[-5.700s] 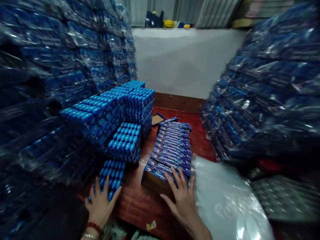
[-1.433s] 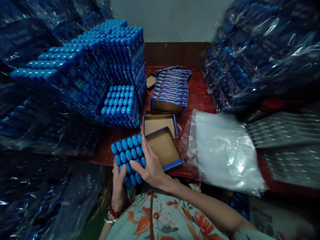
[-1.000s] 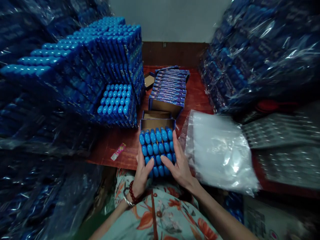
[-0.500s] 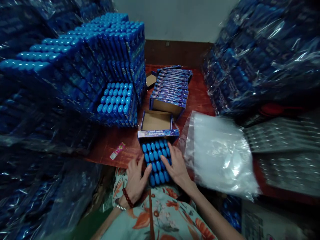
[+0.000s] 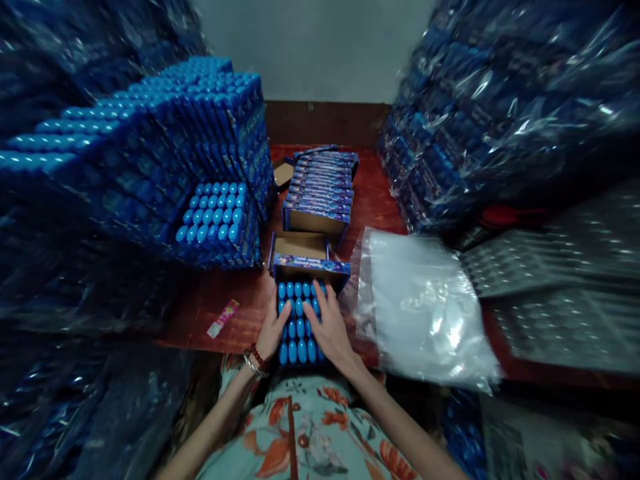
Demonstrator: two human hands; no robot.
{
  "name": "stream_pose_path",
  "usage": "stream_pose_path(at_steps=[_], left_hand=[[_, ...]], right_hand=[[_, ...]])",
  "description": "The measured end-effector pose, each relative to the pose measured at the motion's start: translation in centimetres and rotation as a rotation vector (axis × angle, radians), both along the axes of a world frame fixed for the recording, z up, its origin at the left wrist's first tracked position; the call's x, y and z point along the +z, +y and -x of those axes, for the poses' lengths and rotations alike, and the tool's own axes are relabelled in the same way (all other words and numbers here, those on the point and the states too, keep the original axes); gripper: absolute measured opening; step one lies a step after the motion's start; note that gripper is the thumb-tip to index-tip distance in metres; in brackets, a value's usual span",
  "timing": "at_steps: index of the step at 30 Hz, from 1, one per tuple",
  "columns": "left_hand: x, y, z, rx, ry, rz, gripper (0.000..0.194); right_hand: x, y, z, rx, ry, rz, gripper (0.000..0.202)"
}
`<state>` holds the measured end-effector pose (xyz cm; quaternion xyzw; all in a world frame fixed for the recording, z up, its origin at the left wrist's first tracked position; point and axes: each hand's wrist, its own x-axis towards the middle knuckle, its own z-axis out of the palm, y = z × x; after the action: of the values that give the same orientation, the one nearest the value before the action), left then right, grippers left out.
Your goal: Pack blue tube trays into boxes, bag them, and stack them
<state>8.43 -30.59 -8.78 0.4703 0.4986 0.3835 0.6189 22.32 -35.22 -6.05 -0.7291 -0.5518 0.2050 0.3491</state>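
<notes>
Both the left hand and the right hand, loosely spread, clasp a block of blue capsules at the near edge of the table. Just beyond, an open box carries upside-down lettering, seemingly “yummy” and “Bubble gum”; a brown-lined box lies behind.

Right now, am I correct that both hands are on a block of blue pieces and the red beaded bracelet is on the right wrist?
Not quite: in the head view the red beaded bracelet is on the left wrist. The left hand and right hand are on the block of blue pieces.
</notes>
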Motion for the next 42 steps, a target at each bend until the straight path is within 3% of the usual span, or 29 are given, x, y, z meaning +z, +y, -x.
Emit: stream_pose_path(at_steps=[3, 5, 7, 11, 15, 19, 22, 25, 27, 30, 35, 39, 42], left_hand=[[-0.8, 1.2, 1.0, 0.165, -0.022, 0.033, 0.063], [-1.4, 2.2, 1.3, 0.249, -0.009, 0.033, 0.064], [-1.7, 3.4, 1.2, 0.252, -0.029, 0.002, 0.067], [-0.2, 5.3, 0.6, 0.114, -0.085, -0.077, 0.068], [2.0, 5.6, 1.2, -0.005, -0.005, -0.241, 0.059], [1.5, 6.2, 1.7, -0.029, 0.013, -0.325, 0.076], [0.6, 7.8, 0.8, 0.028, 0.278, -0.247, 0.062], [0.9, 9.9, -0.7, -0.107, 0.773, -0.192, 0.053], [1.7, 11.1, -1.6, -0.195, 1.010, -0.171, 0.050], [3.0, 12.0, -2.3, -0.192, 1.110, -0.160, 0.036], [5.5, 9.6, -1.4, -0.178, 1.151, -0.312, 0.032], [8.4, 6.8, -0.6, -0.040, 1.121, -0.544, 0.036], [11.0, 7.8, -1.6, 0.084, 1.034, -0.702, 0.031]], right_hand=[[-0.3, 0.6, -3.0, -0.294, -0.004, -0.289, 0.049], [-0.3, 1.9, -5.6, -0.388, -0.059, -0.351, 0.061], [-0.4, 3.6, -7.7, -0.236, -0.039, -0.297, 0.059], [-0.4, 5.3, -8.9, 0.150, 0.051, -0.237, 0.022], [0.1, 3.4, -7.5, 0.252, -0.093, -0.496, 0.019], [1.2, 2.7, -7.4, 0.191, -0.085, -0.766, 0.022], [1.9, 5.4, -8.3, -0.044, 0.081, -0.694, 0.023], [2.5, 9.4, -9.0, -0.187, 0.206, -0.412, 0.029], [2.6, 11.8, -9.1, -0.164, 0.210, -0.279, 0.031], [2.5, 13.5, -9.1, -0.142, 0.226, -0.249, 0.035], [2.9, 11.8, -9.3, -0.242, 0.372, -0.542, 0.037], [5.2, 10.3, -9.8, -0.332, 0.443, -0.678, 0.035], [8.0, 11.9, -11.2, -0.344, 0.463, -0.615, 0.046]])
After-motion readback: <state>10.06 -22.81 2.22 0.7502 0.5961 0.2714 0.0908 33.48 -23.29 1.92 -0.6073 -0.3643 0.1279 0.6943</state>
